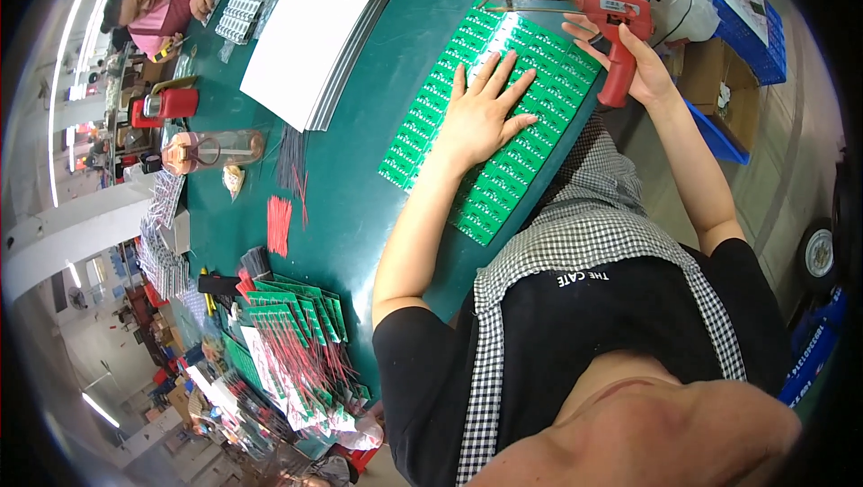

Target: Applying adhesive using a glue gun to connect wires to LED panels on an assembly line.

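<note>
My left hand (484,116) lies flat with fingers spread on a green panel of small circuit boards (503,177) with rows of white markings. The panel rests on the green table near my apron, and a pale strip of glare runs down its far part. In my right hand (649,69) is a red soldering gun (618,15), gripped by its handle over the panel's right edge. Its long metal tip points left, above the panel's far corner. I cannot tell whether the tip touches the panel.
A stack of white sheets (315,33) lies left of the panel. Red wires (280,226), dark wires (292,159) and a bottle (220,147) sit farther left. Wired green boards (301,312) are piled at lower left. Another person (162,6) works at the far left. Blue crates (764,38) stand at right.
</note>
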The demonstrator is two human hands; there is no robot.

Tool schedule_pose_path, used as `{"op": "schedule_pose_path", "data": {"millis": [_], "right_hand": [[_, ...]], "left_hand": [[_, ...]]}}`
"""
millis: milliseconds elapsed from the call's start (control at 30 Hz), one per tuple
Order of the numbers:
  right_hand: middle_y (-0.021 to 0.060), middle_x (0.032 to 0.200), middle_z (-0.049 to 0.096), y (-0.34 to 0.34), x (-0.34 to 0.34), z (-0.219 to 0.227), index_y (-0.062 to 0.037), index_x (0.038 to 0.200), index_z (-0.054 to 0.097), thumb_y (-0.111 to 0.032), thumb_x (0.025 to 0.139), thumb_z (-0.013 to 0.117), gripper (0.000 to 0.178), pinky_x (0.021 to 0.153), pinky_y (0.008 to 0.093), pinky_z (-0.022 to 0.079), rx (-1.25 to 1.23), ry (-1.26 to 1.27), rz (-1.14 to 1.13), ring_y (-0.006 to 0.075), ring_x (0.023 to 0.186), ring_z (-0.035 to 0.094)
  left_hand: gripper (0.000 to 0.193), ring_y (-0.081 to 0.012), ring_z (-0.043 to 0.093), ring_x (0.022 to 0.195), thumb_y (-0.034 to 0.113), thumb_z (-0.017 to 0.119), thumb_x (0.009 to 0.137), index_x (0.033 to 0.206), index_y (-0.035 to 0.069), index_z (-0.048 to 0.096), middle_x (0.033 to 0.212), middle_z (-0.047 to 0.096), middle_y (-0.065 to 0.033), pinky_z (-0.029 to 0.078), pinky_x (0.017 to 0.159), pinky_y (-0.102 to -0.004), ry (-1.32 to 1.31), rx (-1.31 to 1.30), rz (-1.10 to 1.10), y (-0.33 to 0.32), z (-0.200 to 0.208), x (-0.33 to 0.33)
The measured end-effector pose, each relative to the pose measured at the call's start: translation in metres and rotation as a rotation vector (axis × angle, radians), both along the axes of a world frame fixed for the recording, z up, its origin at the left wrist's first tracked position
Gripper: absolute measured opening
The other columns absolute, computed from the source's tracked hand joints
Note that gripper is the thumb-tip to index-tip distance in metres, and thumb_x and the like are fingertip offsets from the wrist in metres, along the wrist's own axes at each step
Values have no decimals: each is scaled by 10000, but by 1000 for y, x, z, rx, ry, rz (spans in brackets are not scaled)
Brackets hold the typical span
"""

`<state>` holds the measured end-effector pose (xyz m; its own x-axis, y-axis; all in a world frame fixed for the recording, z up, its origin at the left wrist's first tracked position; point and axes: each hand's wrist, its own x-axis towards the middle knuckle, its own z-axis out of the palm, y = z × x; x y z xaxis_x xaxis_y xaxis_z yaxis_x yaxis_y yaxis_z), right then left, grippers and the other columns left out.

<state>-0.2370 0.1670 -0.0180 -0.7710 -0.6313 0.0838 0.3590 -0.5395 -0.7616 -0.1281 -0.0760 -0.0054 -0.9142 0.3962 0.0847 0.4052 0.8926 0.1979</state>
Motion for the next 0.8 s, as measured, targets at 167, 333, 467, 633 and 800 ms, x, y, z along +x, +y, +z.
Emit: {"op": "schedule_pose_path", "data": {"millis": [167,333,467,633,800], "right_hand": [[163,1343,378,6,-1,-1,-31,1361,251,-364,908,449,596,1063,397,232,3,-1,-45,274,1274,328],[160,1335,394,8,-4,-4,-39,1366,243,-370,913,438,594,1055,387,242,-31,-19,-54,260,1267,343],[209,1364,319,4,-7,-7,-40,1377,200,-335,911,451,606,1065,392,243,-130,-77,-14,312,1290,282],[223,1380,283,10,-8,-13,-27,1377,196,-311,916,444,596,1068,389,254,-203,-122,14,321,1300,261],[194,1398,264,18,-1,4,-56,1388,187,-323,929,410,576,1053,379,281,-51,-44,-111,306,1307,254]], "left_hand": [[642,-283,230,1321,437,481,855,1357,83,294,1420,251,-151,153,1034,-562,101,81,313,-18,-7,-20],[655,-261,231,1324,459,462,860,1354,62,294,1427,246,-136,156,1035,-557,70,39,256,-26,-13,-29],[665,-247,209,1334,484,435,863,1363,72,283,1437,228,-122,145,1036,-562,51,41,266,-32,-15,-26],[718,-226,198,1339,565,375,850,1367,76,278,1440,228,-113,96,1044,-567,50,40,284,-29,-21,-31],[766,-223,187,1342,620,298,845,1367,60,268,1440,226,-109,92,1035,-593,172,132,274,-32,-33,-26]]}}
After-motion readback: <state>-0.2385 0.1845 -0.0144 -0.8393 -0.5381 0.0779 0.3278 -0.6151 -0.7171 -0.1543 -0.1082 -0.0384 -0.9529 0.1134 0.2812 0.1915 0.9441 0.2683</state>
